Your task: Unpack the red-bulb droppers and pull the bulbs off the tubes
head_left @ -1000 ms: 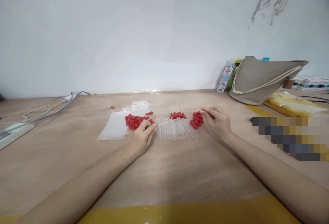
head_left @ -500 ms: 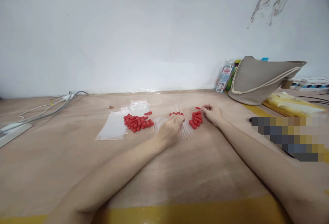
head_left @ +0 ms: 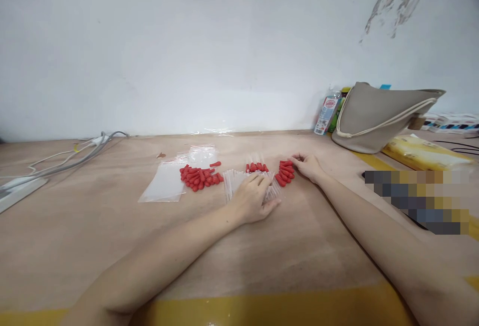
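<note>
My left hand (head_left: 254, 200) lies over a bundle of thin clear tubes (head_left: 232, 182), its thumb spread away from the other fingers. Just beyond it, several red rubber bulbs (head_left: 256, 167) sit in a row on clear tubes. On the right, my right hand (head_left: 307, 167) pinches the end of a red rubber bulb (head_left: 285, 162) at the top of a short stack of bulbs (head_left: 285, 173). Its fingertips partly cover that end. Left of the tubes is a loose heap of red bulbs (head_left: 198, 178), touching clear plastic zip bags (head_left: 161, 186).
Grey cables (head_left: 88, 156) and a white power strip (head_left: 22, 192) lie at the left. Along the right stand a bottle (head_left: 325, 115) and a grey bag (head_left: 381, 116), with a yellow packet (head_left: 426, 154) and a pixelated dark object (head_left: 415, 201) nearer.
My left hand has drawn back from the row of bulbs toward me and spread its fingers over the tubes. My right hand has lowered its red bulb onto the stack.
</note>
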A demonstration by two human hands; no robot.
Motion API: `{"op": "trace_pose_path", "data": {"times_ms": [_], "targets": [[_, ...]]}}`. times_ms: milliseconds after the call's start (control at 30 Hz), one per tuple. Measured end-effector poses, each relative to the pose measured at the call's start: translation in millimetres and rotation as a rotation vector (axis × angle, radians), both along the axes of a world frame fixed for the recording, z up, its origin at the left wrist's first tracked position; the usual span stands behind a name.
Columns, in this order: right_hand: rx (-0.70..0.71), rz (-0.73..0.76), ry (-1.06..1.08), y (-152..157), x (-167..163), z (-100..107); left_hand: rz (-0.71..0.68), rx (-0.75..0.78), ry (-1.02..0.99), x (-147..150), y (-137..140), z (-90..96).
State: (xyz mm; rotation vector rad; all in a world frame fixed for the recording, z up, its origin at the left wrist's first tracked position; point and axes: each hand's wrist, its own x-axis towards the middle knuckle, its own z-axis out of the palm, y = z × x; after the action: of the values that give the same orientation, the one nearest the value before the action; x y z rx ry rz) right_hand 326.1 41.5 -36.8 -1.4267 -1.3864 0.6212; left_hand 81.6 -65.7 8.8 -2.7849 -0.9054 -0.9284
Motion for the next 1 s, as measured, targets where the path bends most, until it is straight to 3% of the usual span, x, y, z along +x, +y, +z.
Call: {"op": "trace_pose_path", "data": {"times_ms": [333,567,733,867,1000], "targets": [[0.016,-0.053,-0.08,0.2,-1.8,4.7,0.065,0.014,-0.099,-96.3,-5.4,-4.0],[0.032,-0.148,-0.195,-8.4,-3.7,14.0,0.084,-0.021,-0.09,-94.5,-4.4,-5.3],[0.026,-0.248,-0.363,-14.4,-12.1,42.9,0.079,-0.025,-0.099,-93.7,-3.9,-6.0],[-0.021,-0.121,-0.589,-21.0,-45.2,69.6,0.066,-0.027,-0.093,-95.0,-3.0,-6.6],[-0.17,-0.071,-0.794,-19.1,-84.0,78.9,0.063,-0.024,-0.09,-96.1,-2.6,-7.3]]}}
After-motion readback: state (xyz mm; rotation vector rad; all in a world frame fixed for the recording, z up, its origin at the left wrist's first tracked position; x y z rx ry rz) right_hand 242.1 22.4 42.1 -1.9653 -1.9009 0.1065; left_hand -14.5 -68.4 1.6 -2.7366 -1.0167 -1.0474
